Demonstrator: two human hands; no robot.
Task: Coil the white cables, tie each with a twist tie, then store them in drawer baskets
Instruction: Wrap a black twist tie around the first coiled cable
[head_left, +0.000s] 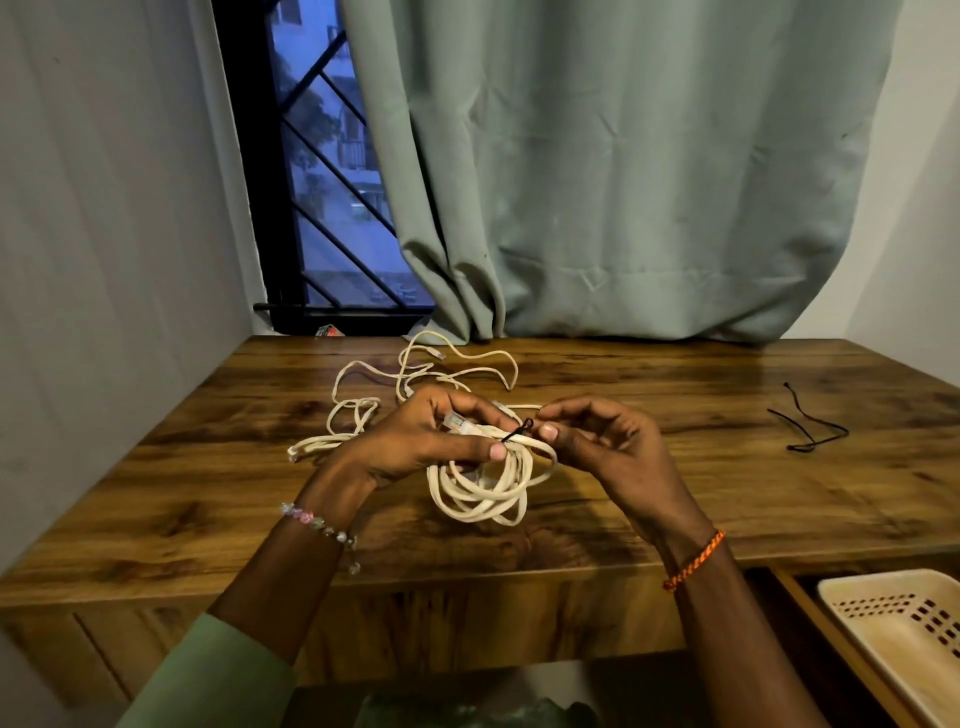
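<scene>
From the head view, the left hand (415, 441) grips the top of a coiled white cable (485, 486), its fingers (462, 408) curled over the bundle and its thumb pressed along the near side; a clear plug end of the cable shows just under those fingers. The coil hangs below the fingers, and whether its lower loops touch the wooden table (675, 493) cannot be told. A black twist tie (519, 431) is wrapped round the top of the coil, just right of the left thumb tip, its small twisted loop standing up between the two hands. The right hand (608, 441) meets it from the other side: its thumb and forefinger are curled in toward the tie, the fingertips right beside the loop, though whether they actually pinch it cannot be told. The other right fingers are loosely bent and hold nothing.

Beyond the left fingers, a second, loose white cable (415, 374) sprawls untidily across the table toward the window. Well to the right of the right fingers lie spare black ties (810, 423) on the table. Below and right of the right wrist, an open drawer holds a cream perforated basket (898, 623). A green curtain (623, 182) hangs behind the table.
</scene>
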